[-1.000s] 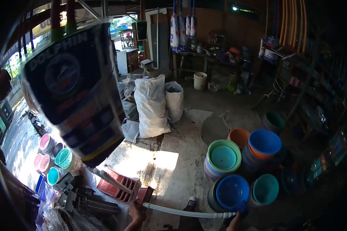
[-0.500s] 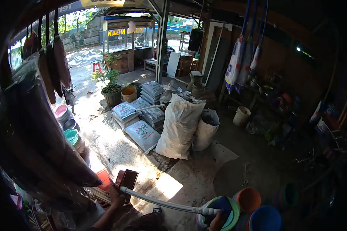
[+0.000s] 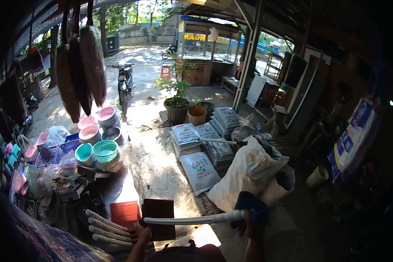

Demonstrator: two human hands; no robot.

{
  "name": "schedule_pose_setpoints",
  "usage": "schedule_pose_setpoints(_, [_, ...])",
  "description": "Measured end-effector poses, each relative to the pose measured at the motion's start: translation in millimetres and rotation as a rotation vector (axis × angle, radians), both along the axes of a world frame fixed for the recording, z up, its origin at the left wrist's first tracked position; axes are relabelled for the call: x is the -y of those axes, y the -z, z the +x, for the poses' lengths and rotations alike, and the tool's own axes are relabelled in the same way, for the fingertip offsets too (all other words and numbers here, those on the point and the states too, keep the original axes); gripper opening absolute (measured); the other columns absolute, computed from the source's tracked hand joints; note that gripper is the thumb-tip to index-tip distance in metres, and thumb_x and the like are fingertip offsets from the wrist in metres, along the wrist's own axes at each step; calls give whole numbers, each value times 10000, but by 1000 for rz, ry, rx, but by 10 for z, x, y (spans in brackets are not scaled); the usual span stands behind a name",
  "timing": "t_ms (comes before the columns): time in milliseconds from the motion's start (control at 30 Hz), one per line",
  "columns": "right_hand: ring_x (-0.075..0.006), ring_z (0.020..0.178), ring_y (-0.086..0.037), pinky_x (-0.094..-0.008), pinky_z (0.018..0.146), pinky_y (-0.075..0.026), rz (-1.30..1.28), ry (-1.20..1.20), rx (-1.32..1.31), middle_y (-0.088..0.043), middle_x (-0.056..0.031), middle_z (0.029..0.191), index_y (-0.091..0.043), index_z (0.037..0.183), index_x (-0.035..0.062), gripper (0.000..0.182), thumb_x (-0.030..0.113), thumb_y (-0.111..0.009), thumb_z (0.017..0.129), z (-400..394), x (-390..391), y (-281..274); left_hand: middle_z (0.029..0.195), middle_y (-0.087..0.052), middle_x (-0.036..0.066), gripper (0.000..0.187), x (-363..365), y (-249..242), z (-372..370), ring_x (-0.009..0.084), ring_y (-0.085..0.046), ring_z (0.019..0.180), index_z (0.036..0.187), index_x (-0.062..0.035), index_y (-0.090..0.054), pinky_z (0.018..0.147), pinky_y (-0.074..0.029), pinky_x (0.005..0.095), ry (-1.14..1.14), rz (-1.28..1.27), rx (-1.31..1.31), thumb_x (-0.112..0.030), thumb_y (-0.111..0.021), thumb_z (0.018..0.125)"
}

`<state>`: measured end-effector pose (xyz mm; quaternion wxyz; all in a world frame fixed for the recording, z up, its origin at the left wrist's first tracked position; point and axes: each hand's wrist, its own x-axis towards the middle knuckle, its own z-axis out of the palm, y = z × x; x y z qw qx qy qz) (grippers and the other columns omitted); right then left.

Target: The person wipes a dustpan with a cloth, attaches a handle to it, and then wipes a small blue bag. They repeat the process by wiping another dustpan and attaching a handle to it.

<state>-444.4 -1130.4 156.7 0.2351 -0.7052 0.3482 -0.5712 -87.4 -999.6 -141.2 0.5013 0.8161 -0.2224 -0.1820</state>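
A dark red dustpan (image 3: 165,233) with a long white ribbed handle (image 3: 183,220) lies across in front of me. My left hand (image 3: 143,232) is closed near the point where handle and pan meet. At the handle's far end, my right hand (image 3: 254,223) is closed on a dark blue cloth (image 3: 251,206) pressed around the grip. Beside my left hand is a brighter red dustpan (image 3: 124,214). Several white handles (image 3: 107,231) fan out just left of that hand.
Stacked pastel basins (image 3: 105,150) and blue baskets (image 3: 70,146) stand at left under hanging wrapped items (image 3: 94,65). Printed sacks (image 3: 199,171), a large white sack (image 3: 244,174) and a potted plant (image 3: 177,111) stand ahead. A metal post (image 3: 249,59) rises behind them.
My view has swung left, bringing the basins and a parked motorbike into sight. Both hands still hold the handle and the cloth; the bright red dustpan and white handles show more fully.
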Motion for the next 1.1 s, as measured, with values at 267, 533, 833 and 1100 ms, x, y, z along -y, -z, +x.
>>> schedule_pose_setpoints(267, [-241,816,-653,-332,706,-517,-279,-384,-111,-674,-129,964,-637,1032,9,306,100,-706,749,1622,1264,-421,1103,-602,139,557,13,106,270,245,-593,1021,1185,28,-555,932,-464,371,-251,-31,-222,-190,-775,722])
schedule_pose_setpoints(533, [-210,814,-689,-312,708,-561,377,-1340,-39,-679,-148,950,-562,1155,-14,462,125,-774,769,3283,1721,-514,1000,-679,128,442,219,-21,364,237,-649,986,1058,-1,-633,830,-518,383,-265,-44,-298,-305,-755,761])
schedule_pose_setpoints(833, [-309,788,-677,-384,674,-537,-355,-1862,-136,-659,-157,896,-531,1136,12,538,186,-779,692,5269,1289,-18,906,-624,117,334,238,-2237,423,229,-630,800,1070,-26,-586,726,-508,360,-981,114,118,-213,-678,810])
schedule_pose_setpoints(1100, [-368,849,-664,-431,696,-534,-507,-2044,-298,-659,-166,985,-518,1175,65,575,186,-805,692,6017,570,708,1222,-499,120,568,-80,-2079,767,307,-441,1203,1298,-157,-491,960,-345,495,-1091,818,536,-370,-700,815])
